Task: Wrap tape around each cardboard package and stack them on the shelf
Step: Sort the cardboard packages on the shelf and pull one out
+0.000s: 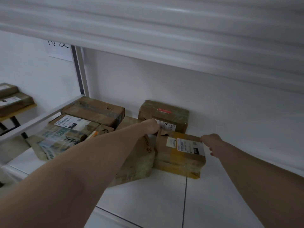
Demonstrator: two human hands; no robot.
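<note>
Cardboard package with a yellow tape band and a white label lies flat on the white shelf, low in the bay, under your two outstretched arms. Your right hand grips its 3 o'clock edge, fingers curled over the label corner. Your left hand is at its 11 o'clock corner, fingers folded out of sight, so what they hold cannot be told. A taller brown box touches the package's 9 o'clock side. A taped box with a red sticker sits just beyond, at 12 o'clock, against the back wall. More parcels crowd toward 10 o'clock beside the shelf's upright post. Open white shelf surface runs from 1 to 4 o'clock of the package. The blurred upper shelf edge hangs overhead.
</note>
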